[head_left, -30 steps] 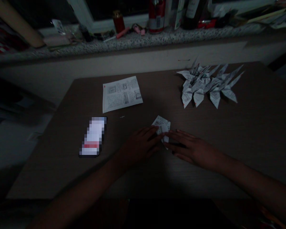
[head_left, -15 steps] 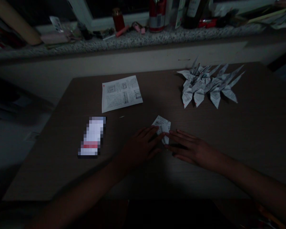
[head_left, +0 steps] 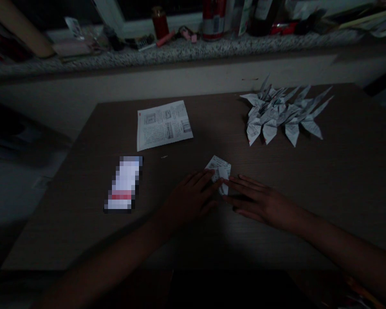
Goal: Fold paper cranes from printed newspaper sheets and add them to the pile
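A small folded piece of printed paper (head_left: 221, 165) lies flat on the dark wooden table (head_left: 276, 266), its lower part partly covered by fingers. My left hand (head_left: 194, 193) rests on its left side, palm down, with the fingers stretched out and their tips on the paper. From the right, my right hand (head_left: 257, 199) reaches in, fingers extended and slightly apart, the fingertips at the paper's right and lower edge. Neither hand wraps round anything.
Several folded paper cranes (head_left: 279, 113) stand grouped at the back right. A printed sheet (head_left: 164, 125) lies at the back left, above a phone (head_left: 124, 184) with a blurred screen. Behind the table, a speckled stone sill (head_left: 180, 50) carries a red can (head_left: 214, 19) and other small items.
Both hands and the folded paper have stayed almost where they were. Only the camera view has shifted slightly.
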Tool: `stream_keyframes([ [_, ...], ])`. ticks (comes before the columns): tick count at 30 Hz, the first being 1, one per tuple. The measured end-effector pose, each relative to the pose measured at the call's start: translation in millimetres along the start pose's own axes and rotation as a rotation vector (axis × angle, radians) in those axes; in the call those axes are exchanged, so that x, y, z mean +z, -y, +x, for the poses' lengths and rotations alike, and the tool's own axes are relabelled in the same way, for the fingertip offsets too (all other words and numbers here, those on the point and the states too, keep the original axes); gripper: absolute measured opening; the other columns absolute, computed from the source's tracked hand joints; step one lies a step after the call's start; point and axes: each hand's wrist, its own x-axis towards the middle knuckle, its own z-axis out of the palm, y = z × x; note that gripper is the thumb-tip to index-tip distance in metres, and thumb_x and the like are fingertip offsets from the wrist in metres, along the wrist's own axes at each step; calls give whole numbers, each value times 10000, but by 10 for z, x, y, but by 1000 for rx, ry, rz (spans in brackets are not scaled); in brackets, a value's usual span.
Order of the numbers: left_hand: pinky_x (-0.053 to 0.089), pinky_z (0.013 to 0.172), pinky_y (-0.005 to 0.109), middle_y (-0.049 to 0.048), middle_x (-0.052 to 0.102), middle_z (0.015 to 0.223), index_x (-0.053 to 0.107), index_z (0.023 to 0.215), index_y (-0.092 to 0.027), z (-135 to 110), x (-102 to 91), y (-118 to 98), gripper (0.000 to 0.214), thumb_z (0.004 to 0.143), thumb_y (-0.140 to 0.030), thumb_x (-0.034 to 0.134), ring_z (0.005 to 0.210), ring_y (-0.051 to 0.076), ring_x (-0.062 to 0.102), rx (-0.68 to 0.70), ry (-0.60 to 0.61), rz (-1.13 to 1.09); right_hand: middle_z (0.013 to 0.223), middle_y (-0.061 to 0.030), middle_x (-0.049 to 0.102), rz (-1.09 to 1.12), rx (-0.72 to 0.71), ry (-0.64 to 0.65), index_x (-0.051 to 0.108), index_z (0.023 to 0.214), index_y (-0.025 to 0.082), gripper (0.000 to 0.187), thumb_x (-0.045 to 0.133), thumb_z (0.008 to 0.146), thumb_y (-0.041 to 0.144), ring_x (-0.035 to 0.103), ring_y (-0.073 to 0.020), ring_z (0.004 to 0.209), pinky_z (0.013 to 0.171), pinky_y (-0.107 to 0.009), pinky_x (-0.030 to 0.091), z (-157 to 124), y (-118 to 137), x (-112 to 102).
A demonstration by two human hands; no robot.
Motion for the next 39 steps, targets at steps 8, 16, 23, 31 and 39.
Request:
stream_keyframes([
  [8,374,1226,481,123,434,1633,401,1591,-222,10,-26,-8,559,1092,-469,450,1507,288,412,0,-7,4,1512,-142,603,80,90,25,579,1456,210,441,602,1025,304,576,-294,1391,1137,-536,514,59,-36,-48],
  [16,363,1226,476,108,430,1640,358,1609,-218,16,-18,6,592,1092,-495,435,1514,286,397,1,12,11,1594,-204,494,32,172,46,463,1544,112,529,526,1055,302,444,-314,1499,1219,-573,395,230,-114,51],
  [23,359,1221,482,106,406,1658,348,1621,-224,26,-32,6,606,1086,-486,458,1516,292,390,-8,29,-13,1578,-167,528,45,209,50,502,1512,154,476,518,1056,289,476,-298,1479,1216,-563,406,236,-127,81],
  [31,357,1220,476,78,406,1664,368,1613,-233,20,-38,25,601,1083,-500,462,1523,274,380,-10,18,-45,1565,-157,546,68,212,45,506,1507,183,467,533,1045,251,486,-295,1472,1205,-573,417,242,-132,82],
  [39,333,1236,484,66,378,1680,361,1619,-267,21,-12,66,590,1086,-502,456,1539,266,366,7,26,-32,1484,-170,607,96,172,-16,559,1478,192,441,550,1043,264,518,-312,1439,1177,-568,449,208,-146,59],
])
